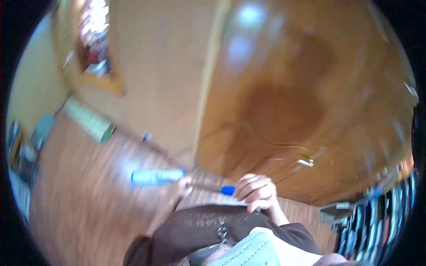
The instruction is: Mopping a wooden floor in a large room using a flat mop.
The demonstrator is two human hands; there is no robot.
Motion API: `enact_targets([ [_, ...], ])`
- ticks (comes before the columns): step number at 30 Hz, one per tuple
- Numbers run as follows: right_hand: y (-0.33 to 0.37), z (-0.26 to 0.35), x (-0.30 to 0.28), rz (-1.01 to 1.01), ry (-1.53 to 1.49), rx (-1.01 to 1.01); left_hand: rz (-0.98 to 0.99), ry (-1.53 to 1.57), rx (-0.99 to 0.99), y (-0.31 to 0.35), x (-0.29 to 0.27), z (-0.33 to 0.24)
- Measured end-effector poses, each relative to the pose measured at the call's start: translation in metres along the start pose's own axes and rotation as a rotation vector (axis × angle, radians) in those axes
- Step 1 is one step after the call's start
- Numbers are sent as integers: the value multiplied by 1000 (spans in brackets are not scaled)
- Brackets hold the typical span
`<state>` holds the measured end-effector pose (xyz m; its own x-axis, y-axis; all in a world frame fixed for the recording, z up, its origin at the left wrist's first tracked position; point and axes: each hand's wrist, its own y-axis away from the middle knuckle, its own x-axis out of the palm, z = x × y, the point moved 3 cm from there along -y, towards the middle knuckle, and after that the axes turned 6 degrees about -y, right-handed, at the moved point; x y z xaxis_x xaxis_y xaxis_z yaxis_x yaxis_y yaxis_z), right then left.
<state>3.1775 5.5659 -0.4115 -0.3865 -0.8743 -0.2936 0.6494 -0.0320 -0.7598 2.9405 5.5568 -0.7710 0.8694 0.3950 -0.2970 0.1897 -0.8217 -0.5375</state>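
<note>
Across the front of my body runs a thin rod (205,187) with a dark-blue grip (227,190) at its right end. My right hand (255,191) is closed around that grip, fingers curled. My left hand (182,186) closes at the other end of the rod, though motion blurs its fingers. A light-blue cylinder (155,177) sticks out to the left from beside my left hand. Whether cylinder and rod are one piece, I cannot tell.
A glossy brown wooden door (284,88) with a metal handle (306,163) stands ahead. On the wood floor (97,195) at left lies a pale green rolled mat (88,119). Rows of dark upright items (377,221) fill the right, beside a grey box (336,212).
</note>
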Motion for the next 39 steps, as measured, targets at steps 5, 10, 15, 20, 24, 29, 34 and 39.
enact_targets([
  [5,-1,-39,16,129,-169,-73,-1,-410,-271,1,-45,-17],
  [10,17,-50,-4,292,-423,-81,-225,-637,-413,30,-34,-44],
  [15,-3,-43,-7,416,-700,-18,-498,-750,-584,61,-38,-90],
  [20,-55,-48,24,603,-930,-47,-678,-945,-676,106,-72,-142],
  [24,-87,-85,55,730,-1134,-92,-757,-973,-752,137,-103,-157],
  [29,-120,-192,71,743,-1126,136,-839,-1034,-760,156,-147,-105],
  [34,-168,-285,86,820,-1160,121,-827,-1088,-888,144,-197,-47],
  [39,-210,-309,61,897,-1146,104,-726,-1045,-964,108,-212,-22],
])
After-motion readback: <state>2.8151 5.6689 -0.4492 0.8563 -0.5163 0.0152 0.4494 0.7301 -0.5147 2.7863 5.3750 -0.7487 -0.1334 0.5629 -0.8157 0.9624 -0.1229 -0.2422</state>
